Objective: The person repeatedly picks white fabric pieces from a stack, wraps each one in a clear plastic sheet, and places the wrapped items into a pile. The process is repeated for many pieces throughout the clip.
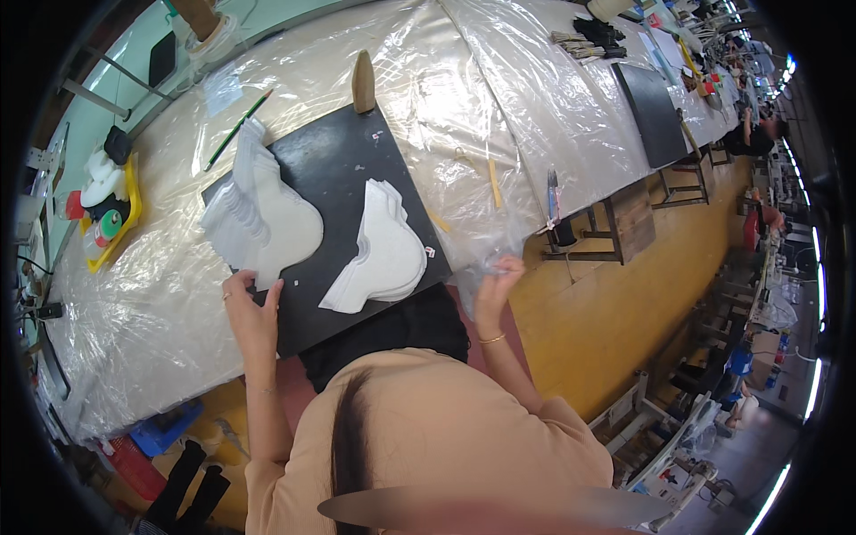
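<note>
Two stacks of white, curved, cut pieces lie on a black board. The taller left stack (272,227) is fanned out at its left side; the smaller right stack (390,259) lies nearer to me. My left hand (252,308) is at the near tip of the left stack, thumb and fingers apart around it, the thumb close to or touching it. Beyond the board's right edge, my right hand (499,283) has its fingers closed on a thin clear plastic bag (481,263), which hangs down beside the board (330,147).
Clear plastic sheeting covers the long table (134,343). A wooden block (363,82) stands at the board's far corner, with a green pencil (239,130) to its left. A yellow basket (134,209) holds thread spools. Farther right are another black board (649,114) and a stool (615,223).
</note>
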Demonstrator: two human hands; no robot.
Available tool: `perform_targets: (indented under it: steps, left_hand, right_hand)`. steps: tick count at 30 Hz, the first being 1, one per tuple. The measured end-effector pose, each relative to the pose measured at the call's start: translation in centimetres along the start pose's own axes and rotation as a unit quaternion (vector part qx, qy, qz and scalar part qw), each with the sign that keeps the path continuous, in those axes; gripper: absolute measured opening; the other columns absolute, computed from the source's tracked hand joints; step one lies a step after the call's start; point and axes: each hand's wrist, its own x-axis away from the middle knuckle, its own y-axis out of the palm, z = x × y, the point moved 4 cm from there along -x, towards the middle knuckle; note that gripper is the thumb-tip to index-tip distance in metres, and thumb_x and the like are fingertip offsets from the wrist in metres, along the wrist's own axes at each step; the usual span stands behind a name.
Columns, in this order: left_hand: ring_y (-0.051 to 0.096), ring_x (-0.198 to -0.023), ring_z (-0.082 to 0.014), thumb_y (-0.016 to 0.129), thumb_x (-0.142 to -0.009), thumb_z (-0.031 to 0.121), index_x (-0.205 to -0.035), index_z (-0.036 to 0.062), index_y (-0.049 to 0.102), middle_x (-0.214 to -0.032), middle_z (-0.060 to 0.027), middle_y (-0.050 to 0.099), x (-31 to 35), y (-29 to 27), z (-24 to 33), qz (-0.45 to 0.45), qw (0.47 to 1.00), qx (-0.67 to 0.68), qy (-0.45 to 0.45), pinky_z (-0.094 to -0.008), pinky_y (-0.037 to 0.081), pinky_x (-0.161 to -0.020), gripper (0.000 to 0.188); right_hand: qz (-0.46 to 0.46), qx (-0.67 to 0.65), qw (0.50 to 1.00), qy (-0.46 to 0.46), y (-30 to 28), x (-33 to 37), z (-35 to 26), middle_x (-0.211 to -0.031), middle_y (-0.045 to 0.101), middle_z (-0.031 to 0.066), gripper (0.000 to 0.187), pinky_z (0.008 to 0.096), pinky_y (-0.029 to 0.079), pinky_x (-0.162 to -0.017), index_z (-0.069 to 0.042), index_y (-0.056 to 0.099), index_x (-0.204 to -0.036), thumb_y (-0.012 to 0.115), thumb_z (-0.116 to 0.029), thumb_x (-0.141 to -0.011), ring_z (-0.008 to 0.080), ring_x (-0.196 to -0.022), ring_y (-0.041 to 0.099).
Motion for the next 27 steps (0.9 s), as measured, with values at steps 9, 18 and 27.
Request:
perform_targets:
  steps: [9,18,27]
  left_hand:
    - [0.050,-0.071,-0.0265,0.081,-0.073,0.014,-0.090,-0.0003,0.057,-0.083,-0.0116,0.055,0.0,0.6,-2.4,-0.002,1.000,-0.018,0.000,-0.0354,0.044,-0.067,0.032]
    - [0.060,-0.061,-0.0136,0.065,-0.091,0.016,-0.104,-0.0042,0.059,-0.080,-0.0104,0.063,-0.7,-0.7,-3.8,-0.141,0.893,0.384,-0.187,-0.0236,0.049,-0.052,0.025]
    - [0.065,-0.094,-0.0315,0.063,-0.092,0.012,-0.114,-0.0097,0.049,-0.100,-0.0238,0.064,-2.8,-1.7,-4.2,-0.246,0.880,0.377,-0.151,-0.0375,0.056,-0.076,0.034]
  right_hand:
    - [-0.225,0.062,0.970,0.071,7.7,0.2,13.5,-0.127,0.050,0.0286,0.043,0.0395,0.039,-0.098,0.007,0.049,-0.123,0.051,-0.002,-0.080,0.0366,-0.120,0.048]
    - [-0.278,0.229,0.933,-0.003,8.7,-2.7,10.8,-0.131,0.048,0.0305,0.047,0.0415,0.042,-0.098,0.008,0.049,-0.125,0.054,-0.008,-0.081,0.0365,-0.122,0.049]
    - [-0.425,0.371,0.825,0.034,3.4,0.0,4.6,-0.114,0.060,0.0274,0.041,0.0432,0.048,-0.090,0.006,0.060,-0.113,0.059,-0.015,-0.078,0.0366,-0.108,0.059]
